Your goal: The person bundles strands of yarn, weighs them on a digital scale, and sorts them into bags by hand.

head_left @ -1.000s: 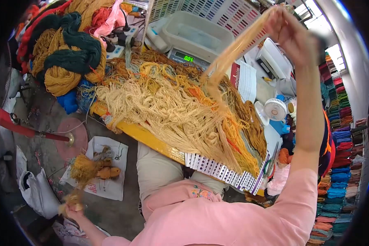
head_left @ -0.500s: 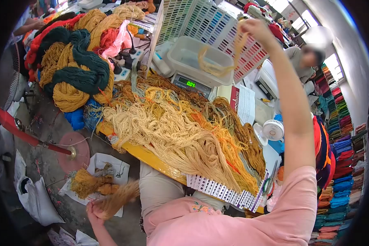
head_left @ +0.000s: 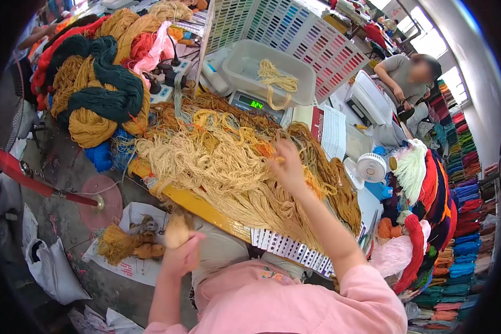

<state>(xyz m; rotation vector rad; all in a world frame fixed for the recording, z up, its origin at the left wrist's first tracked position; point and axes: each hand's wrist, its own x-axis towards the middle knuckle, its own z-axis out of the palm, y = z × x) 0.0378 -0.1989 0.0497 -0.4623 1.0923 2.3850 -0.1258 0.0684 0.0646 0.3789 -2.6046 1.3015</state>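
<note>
My left hand is wrapped round a tan yarn bundle, blurred, near my lap. My right hand hovers over the cream and orange yarn pile, fingers apart, with nothing visible in it. A pale yellow strand of yarn lies in the clear plastic tray, one loop hanging over its front edge. Under the tray, the scale shows green digits reading about 3.24.
Dark green and mustard skeins are heaped at the left. A small white fan stands on the right, near colored skeins. Behind it sits a person. A red pole crosses the lower left.
My right hand has come down from above the tray to the pile, and the pale yarn now rests in the tray. The scale reading rose from 0.05. My left hand moved right with its bundle.
</note>
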